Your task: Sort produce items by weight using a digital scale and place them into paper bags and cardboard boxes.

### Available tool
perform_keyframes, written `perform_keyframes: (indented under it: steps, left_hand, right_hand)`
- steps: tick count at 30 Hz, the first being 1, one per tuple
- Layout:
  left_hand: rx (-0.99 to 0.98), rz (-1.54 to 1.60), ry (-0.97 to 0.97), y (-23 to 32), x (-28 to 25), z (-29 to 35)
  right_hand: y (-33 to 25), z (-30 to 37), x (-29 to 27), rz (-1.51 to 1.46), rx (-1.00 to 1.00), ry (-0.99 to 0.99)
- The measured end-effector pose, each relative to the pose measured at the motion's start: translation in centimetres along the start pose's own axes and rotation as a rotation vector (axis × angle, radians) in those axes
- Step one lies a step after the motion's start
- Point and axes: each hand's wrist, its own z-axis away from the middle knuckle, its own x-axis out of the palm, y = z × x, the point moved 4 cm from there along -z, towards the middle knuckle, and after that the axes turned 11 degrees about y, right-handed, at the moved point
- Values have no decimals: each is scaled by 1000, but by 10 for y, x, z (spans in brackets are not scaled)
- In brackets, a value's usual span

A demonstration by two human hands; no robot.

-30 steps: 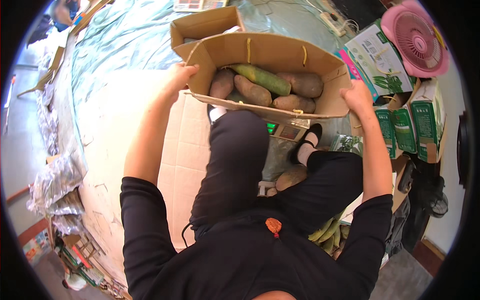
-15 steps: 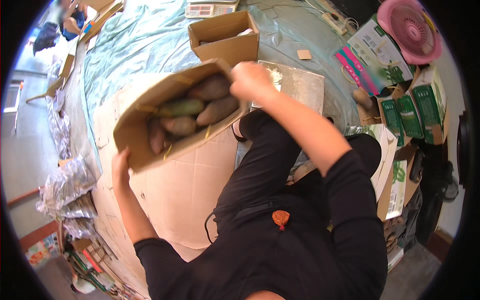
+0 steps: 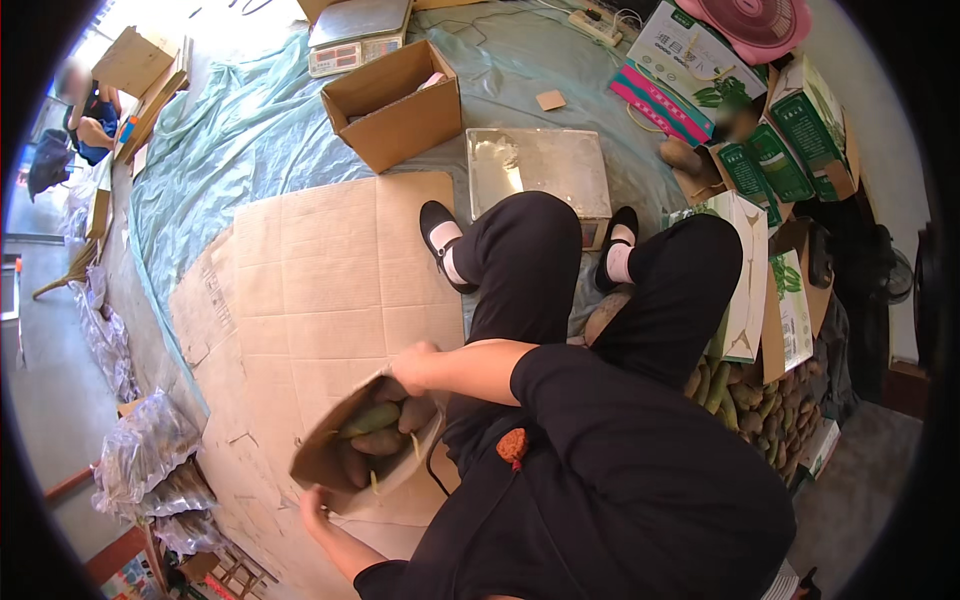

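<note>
An open cardboard box (image 3: 325, 450) sits low at my left side, over the flattened cardboard sheet. Inside lie several plump, long root vegetables (image 3: 378, 443), mostly brownish, along with a green one (image 3: 370, 420). My right hand (image 3: 412, 368) is closed on the box's far right edge. At the near left corner, my left hand (image 3: 318, 505) grips the rim. Short yellowish strips (image 3: 375, 484) show along the near edge. The box leans somewhat, its opening facing me. Whether its base touches the sheet I cannot tell.
Ahead stand another open cardboard box (image 3: 400, 130), a scale (image 3: 358, 35) and a low block-like stand (image 3: 535, 165). Green-and-white cartons (image 3: 790, 150) and piled root vegetables (image 3: 765, 410) line my right. Plastic bags (image 3: 150, 450) lie left. A person (image 3: 90, 120) is at the far left.
Both hands have carried the box of vegetables from in front of me back and down to my left side. The whole view has shifted too.
</note>
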Motion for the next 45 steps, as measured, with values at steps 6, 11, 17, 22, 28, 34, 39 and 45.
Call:
perform_keyframes:
  steps: [6, 11, 17, 22, 28, 34, 39, 45]
  left_hand:
    - [-63, -26, 116, -24, 3, 16]
    - [635, -364, 486, 79, -41, 19]
    - [1236, -410, 250, 296, 86, 177]
    - [1387, -1052, -9, 324, 234, 246]
    - [1395, -1657, -316, 235, 279, 220]
    - [1276, -1349, -673, 215, 293, 196]
    - [1324, -1281, -471, 281, 296, 199]
    - [1886, -376, -53, 503, 247, 399]
  right_hand:
    - [-7, 2, -39, -46, -168, -31]
    - [10, 32, -144, -253, -259, 505]
    - [136, 164, -276, -232, -167, 1366]
    - [287, 326, -264, 7, 388, 1648]
    - [382, 488, -116, 123, 1079, 1524]
    - [375, 597, 54, -171, 1679, 1553]
    - [353, 579, 130, -1033, 1644, 1645]
    - [349, 574, 160, -1376, 1520, 1724]
